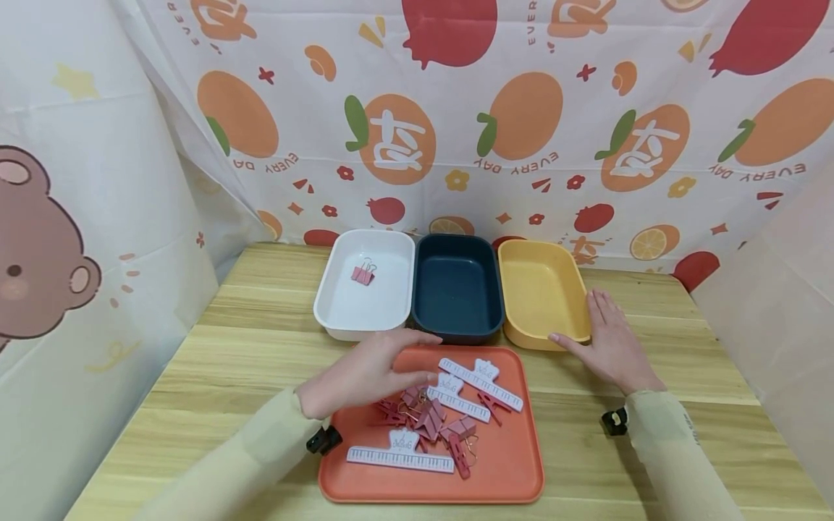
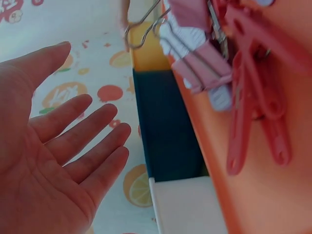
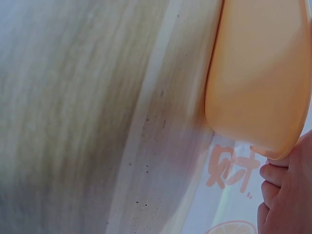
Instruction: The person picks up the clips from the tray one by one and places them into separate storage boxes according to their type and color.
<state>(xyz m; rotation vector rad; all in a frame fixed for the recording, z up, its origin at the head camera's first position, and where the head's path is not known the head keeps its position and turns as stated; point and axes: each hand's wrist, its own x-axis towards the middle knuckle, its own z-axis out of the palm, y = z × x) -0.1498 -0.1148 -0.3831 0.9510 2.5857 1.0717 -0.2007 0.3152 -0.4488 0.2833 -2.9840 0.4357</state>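
My left hand (image 1: pixel 371 369) hovers over the left back of an orange tray (image 1: pixel 498 463), fingers extended and nothing in its grasp; the left wrist view shows its bare palm. Beneath and beside it lie pink binder clips (image 1: pixel 430 420) heaped with red clothespins (image 1: pixel 459 457). White clips with long piano-key bars (image 1: pixel 400 459) lie around that heap, one in front and two at the back right. My right hand (image 1: pixel 615 351) rests against the right side of a yellow bin (image 1: pixel 547 289), with straight fingers along its wall and the thumb at its front rim.
Left of the yellow bin stand a dark blue bin (image 1: pixel 458 289) and a white bin (image 1: pixel 358 311), side by side behind the tray. Pink binder clips (image 1: pixel 363 275) lie in the white one. A fruit-print cloth (image 1: pixel 456 145) hangs behind the wooden table (image 1: pixel 215 376).
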